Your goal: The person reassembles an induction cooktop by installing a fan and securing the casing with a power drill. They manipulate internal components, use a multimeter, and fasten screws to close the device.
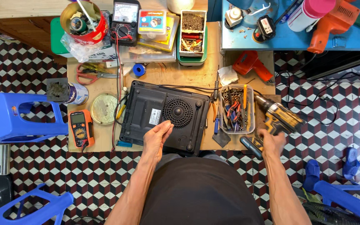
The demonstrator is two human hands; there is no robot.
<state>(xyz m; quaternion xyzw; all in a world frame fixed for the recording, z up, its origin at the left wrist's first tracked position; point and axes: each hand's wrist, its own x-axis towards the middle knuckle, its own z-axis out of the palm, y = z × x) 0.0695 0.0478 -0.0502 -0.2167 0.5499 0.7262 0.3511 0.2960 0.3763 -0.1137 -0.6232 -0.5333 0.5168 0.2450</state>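
Overhead, two hands split between an upturned cooktop and a cordless drill

Seen from a head-worn camera, a cluttered wooden workbench (163,75) stands on a red, black and white patterned tile floor. At far left a blue plastic stool (9,116) sits beside the bench. On the bench's left edge lie an orange digital multimeter (81,128), a round brass-coloured lid (104,108) and, above them, red-handled scissors (89,74). A red tin (84,18) full of odds and ends and a black analogue meter (125,20) stand along the back.

At centre lies the black induction cooktop (165,116), turned underside up, its round fan grille (178,111) facing the camera. The person's left hand (157,137) rests flat on the casing just left of and below the grille, fingers together and extended, closed around nothing.

Right of the cooktop, a clear plastic tub (237,109) holds pliers, screwdrivers and loose bits. Just beyond it lies the yellow-and-black cordless drill (278,118), chuck pointing up and left toward the tub. The right hand (273,141) is at the drill's handle end, fingers curled over it; whether the grip is fully closed cannot be told, as the hand hides the handle. The drill sits well apart from the cooktop, with the tub between them.

An orange heat gun (251,63) lies behind the tub, beside a blue table (288,39) at upper right.
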